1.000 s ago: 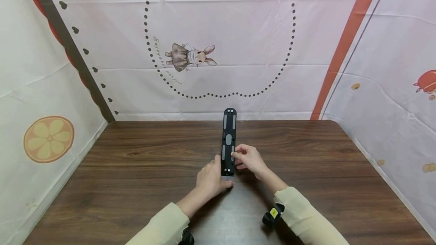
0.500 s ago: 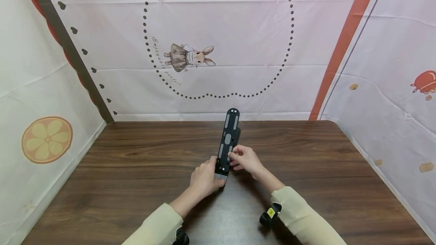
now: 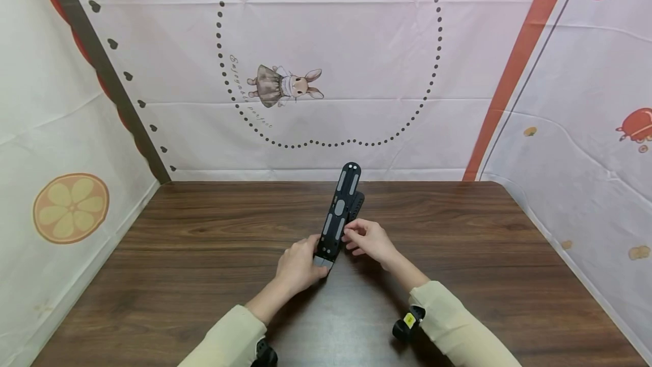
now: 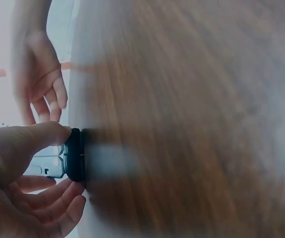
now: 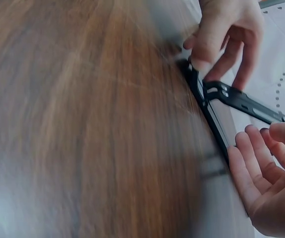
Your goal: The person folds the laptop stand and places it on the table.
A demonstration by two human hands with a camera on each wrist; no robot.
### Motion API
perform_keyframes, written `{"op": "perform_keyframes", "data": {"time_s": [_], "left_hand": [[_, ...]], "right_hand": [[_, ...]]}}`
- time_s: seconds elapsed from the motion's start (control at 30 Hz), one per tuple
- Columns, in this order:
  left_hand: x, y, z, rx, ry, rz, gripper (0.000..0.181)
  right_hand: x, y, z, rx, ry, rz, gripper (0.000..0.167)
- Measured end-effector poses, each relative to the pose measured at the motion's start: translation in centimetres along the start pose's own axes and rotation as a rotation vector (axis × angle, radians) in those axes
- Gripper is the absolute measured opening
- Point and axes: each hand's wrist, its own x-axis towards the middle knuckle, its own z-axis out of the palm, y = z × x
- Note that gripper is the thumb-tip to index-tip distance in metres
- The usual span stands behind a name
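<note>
A black folding laptop stand (image 3: pixel 339 207) with grey pads and a silver near end stands on edge, tilted up from the table in the head view. Its upper bar (image 5: pixel 249 105) and lower bar (image 5: pixel 216 124) spread apart from a hinge in the right wrist view. My left hand (image 3: pixel 297 265) grips the hinged near end between thumb and fingers. With thumb and index finger, my right hand (image 3: pixel 370 240) pinches the stand's right side; its other fingers are loosely bent. In the left wrist view the hinge end (image 4: pixel 74 154) sits between my left thumb and fingertips.
The dark wood table (image 3: pixel 214 225) spreads around both hands. Printed white cloth (image 3: pixel 356 44) hangs behind the table and along both sides. A black wrist camera (image 3: pixel 407 321) sits at the right cuff.
The stand's near end has swung left with my left hand, so the stand now leans right. A second black bar has come into sight behind its right side. My right hand has barely moved.
</note>
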Motion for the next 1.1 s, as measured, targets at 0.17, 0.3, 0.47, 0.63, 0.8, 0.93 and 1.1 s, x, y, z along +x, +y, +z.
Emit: {"op": "perform_keyframes", "data": {"time_s": [0.17, 0.3, 0.47, 0.63, 0.8, 0.93, 1.1], "left_hand": [[0.2, -0.8, -0.2, -0.019, -0.013, 0.024, 0.066], [0.3, -1.2, -0.4, -0.022, -0.016, 0.037, 0.066], [0.4, -1.8, -0.7, -0.029, -0.023, 0.038, 0.064], [0.4, -2.3, -0.8, -0.047, -0.024, 0.049, 0.06], [0.4, -2.7, -1.0, -0.057, -0.02, 0.059, 0.059], [0.5, -2.9, -1.2, -0.053, -0.015, 0.072, 0.059], [0.5, -3.2, -1.4, -0.062, -0.032, 0.084, 0.06]], "right_hand": [[0.0, -0.3, -1.1, -0.042, 0.019, -0.036, 0.018], [0.0, -0.7, -2.0, -0.068, 0.03, -0.07, 0.022], [0.5, -1.0, -3.2, -0.102, 0.063, -0.139, 0.028], [1.3, -1.3, -4.4, -0.136, 0.1, -0.219, 0.036], [1.6, -2.1, -5.5, -0.183, 0.121, -0.288, 0.044], [1.7, -2.7, -6.4, -0.279, 0.136, -0.309, 0.049], [1.9, -3.4, -7.3, -0.358, 0.142, -0.328, 0.056]]}}
